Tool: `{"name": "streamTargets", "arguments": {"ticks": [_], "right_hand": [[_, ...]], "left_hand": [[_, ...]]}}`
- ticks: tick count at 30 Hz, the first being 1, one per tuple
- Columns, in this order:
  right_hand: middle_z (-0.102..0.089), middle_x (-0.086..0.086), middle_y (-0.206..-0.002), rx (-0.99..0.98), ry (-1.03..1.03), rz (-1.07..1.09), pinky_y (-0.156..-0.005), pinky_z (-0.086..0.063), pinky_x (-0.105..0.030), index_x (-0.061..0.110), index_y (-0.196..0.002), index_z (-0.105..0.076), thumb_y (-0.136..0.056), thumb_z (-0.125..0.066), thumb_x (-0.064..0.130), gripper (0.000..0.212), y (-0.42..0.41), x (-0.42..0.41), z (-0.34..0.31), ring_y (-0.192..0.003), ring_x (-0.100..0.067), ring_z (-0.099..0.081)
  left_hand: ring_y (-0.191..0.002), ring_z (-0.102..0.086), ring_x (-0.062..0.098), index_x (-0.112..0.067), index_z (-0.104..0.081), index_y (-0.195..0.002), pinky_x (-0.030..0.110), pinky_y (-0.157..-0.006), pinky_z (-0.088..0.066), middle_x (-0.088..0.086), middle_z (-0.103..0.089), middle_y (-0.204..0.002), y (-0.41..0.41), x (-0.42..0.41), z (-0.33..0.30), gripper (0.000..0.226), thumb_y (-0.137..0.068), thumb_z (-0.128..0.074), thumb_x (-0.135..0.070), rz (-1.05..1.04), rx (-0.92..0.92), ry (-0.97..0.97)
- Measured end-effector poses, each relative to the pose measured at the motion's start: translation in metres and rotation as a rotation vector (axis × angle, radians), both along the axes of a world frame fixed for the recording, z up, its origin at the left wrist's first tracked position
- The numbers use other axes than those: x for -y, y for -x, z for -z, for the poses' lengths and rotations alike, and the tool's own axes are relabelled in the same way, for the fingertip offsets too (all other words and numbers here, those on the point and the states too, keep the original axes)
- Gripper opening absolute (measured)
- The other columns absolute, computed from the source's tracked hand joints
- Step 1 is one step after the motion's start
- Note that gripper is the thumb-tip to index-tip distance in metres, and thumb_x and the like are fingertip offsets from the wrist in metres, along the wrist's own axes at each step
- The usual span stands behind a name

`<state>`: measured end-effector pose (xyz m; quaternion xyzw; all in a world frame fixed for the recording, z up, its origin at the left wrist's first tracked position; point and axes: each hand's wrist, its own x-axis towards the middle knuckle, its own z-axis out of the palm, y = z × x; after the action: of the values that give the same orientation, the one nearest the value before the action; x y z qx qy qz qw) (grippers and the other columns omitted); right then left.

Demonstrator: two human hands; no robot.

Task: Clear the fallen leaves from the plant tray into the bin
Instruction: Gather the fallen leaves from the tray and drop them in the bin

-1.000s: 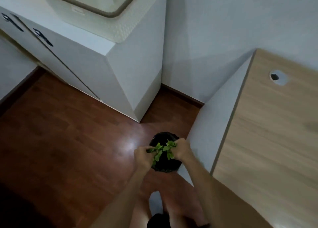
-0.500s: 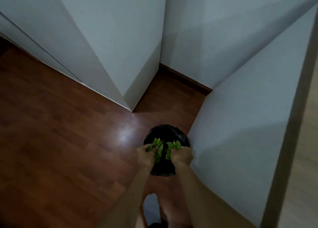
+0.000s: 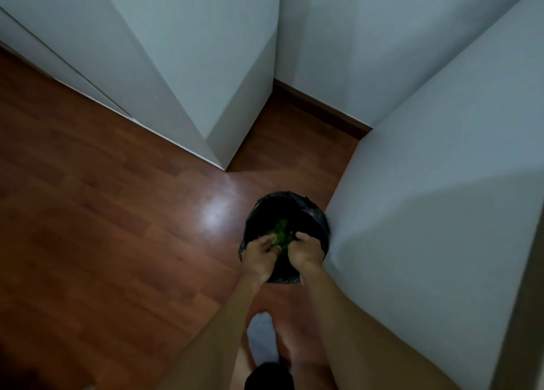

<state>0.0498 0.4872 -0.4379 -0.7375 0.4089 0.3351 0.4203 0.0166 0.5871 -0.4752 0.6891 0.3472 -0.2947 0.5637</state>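
Leaves (image 3: 279, 234) small, green, bunched over black-lined bin (image 3: 315, 213), left hand (image 3: 260, 252), right hand (image 3: 306, 249) grip loosely closed on them

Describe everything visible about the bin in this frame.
The bin is small and round, lined with a glossy black plastic bag folded over its rim. It stands upright on the wooden floor, close beside a white panel. Green leaves lie inside; the left hand and right hand are over its opening.

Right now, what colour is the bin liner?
Black, glossy plastic bin liner, seen in the head view.
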Motion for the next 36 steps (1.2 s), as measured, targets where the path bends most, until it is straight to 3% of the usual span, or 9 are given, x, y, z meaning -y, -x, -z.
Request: {"name": "streamTargets", "arguments": {"ticks": [3,8,12,16,20,25,29,31,36], "right_hand": [[-0.057,-0.011,-0.134,0.003,0.001,-0.011,-0.092,-0.047,-0.028,0.016,-0.138,-0.05,-0.095,-0.047,0.006,0.044,0.002,0.0,-0.006,-0.114,-0.027,-0.059],[-0.057,-0.012,-0.133,0.019,0.004,-0.037,-0.096,-0.048,-0.031,0.016,-0.14,-0.047,-0.095,-0.045,0.007,0.046,0.003,0.0,-0.021,-0.115,-0.028,-0.059],[-0.052,-0.012,-0.139,0.028,-0.014,-0.178,-0.102,-0.045,-0.032,0.015,-0.143,-0.042,-0.095,-0.046,0.008,0.05,0.004,0.0,-0.05,-0.122,-0.028,-0.054],[-0.044,-0.01,-0.147,0.073,-0.038,-0.562,-0.104,-0.043,-0.03,0.019,-0.146,-0.037,-0.097,-0.046,0.015,0.05,-0.001,0.005,-0.096,-0.125,-0.026,-0.05],[-0.04,-0.01,-0.149,0.12,-0.05,-0.762,-0.106,-0.042,-0.031,0.023,-0.148,-0.032,-0.099,-0.045,0.022,0.051,-0.016,0.013,-0.155,-0.129,-0.027,-0.047],[-0.039,-0.012,-0.15,0.216,-0.048,-0.806,-0.11,-0.039,-0.036,0.027,-0.148,-0.03,-0.098,-0.042,0.031,0.052,-0.023,0.038,-0.236,-0.132,-0.028,-0.043],[-0.047,-0.008,-0.145,0.317,0.003,-0.801,-0.102,-0.037,-0.024,0.024,-0.145,-0.037,-0.097,-0.047,0.032,0.05,-0.021,0.06,-0.301,-0.13,-0.025,-0.047],[-0.049,-0.007,-0.144,0.338,0.017,-0.781,-0.103,-0.037,-0.027,0.023,-0.144,-0.039,-0.097,-0.05,0.033,0.05,-0.017,0.07,-0.33,-0.131,-0.025,-0.047],[-0.049,-0.008,-0.144,0.417,0.051,-0.72,-0.105,-0.039,-0.032,0.022,-0.144,-0.04,-0.095,-0.054,0.037,0.053,-0.006,0.099,-0.399,-0.13,-0.025,-0.048]], "left_hand": [[-0.119,-0.056,0.018,-0.007,-0.057,-0.131,0.024,-0.102,-0.043,0.009,-0.06,-0.13,0.001,-0.003,-0.004,0.038,-0.093,-0.057,-0.008,-0.008,-0.003,0.004],[-0.103,-0.054,0.009,-0.006,-0.059,-0.127,0.003,-0.067,-0.044,0.002,-0.06,-0.11,0.001,-0.013,-0.022,0.032,-0.096,-0.052,-0.008,0.024,0.015,-0.002],[-0.104,-0.057,0.01,-0.013,-0.063,-0.122,0.016,-0.084,-0.044,-0.002,-0.062,-0.112,0.007,-0.027,-0.049,0.03,-0.094,-0.057,-0.021,0.09,0.005,0.011],[-0.107,-0.061,0.014,-0.022,-0.068,-0.113,0.031,-0.099,-0.048,-0.004,-0.066,-0.114,0.012,-0.042,-0.087,0.036,-0.085,-0.062,-0.044,0.167,-0.039,-0.006],[-0.096,-0.062,0.013,-0.025,-0.07,-0.095,0.027,-0.087,-0.049,-0.005,-0.068,-0.103,0.01,-0.056,-0.142,0.025,-0.084,-0.062,-0.045,0.221,-0.05,-0.073],[-0.092,-0.058,0.013,-0.013,-0.071,-0.098,0.024,-0.076,-0.043,0.001,-0.065,-0.106,-0.003,-0.068,-0.223,0.034,-0.088,-0.058,-0.042,0.375,0.033,-0.116],[-0.09,-0.059,0.015,-0.01,-0.069,-0.09,0.029,-0.079,-0.045,0.001,-0.063,-0.094,-0.016,-0.056,-0.293,0.031,-0.089,-0.058,-0.039,0.459,0.172,-0.141],[-0.103,-0.059,0.016,-0.017,-0.07,-0.098,0.027,-0.084,-0.043,-0.002,-0.065,-0.104,-0.021,-0.046,-0.327,0.029,-0.089,-0.059,-0.042,0.52,0.226,-0.158],[-0.119,-0.055,0.019,-0.018,-0.064,-0.122,0.031,-0.097,-0.044,-0.002,-0.06,-0.129,-0.028,-0.019,-0.396,0.055,-0.083,-0.058,-0.055,0.623,0.28,-0.266]]}}
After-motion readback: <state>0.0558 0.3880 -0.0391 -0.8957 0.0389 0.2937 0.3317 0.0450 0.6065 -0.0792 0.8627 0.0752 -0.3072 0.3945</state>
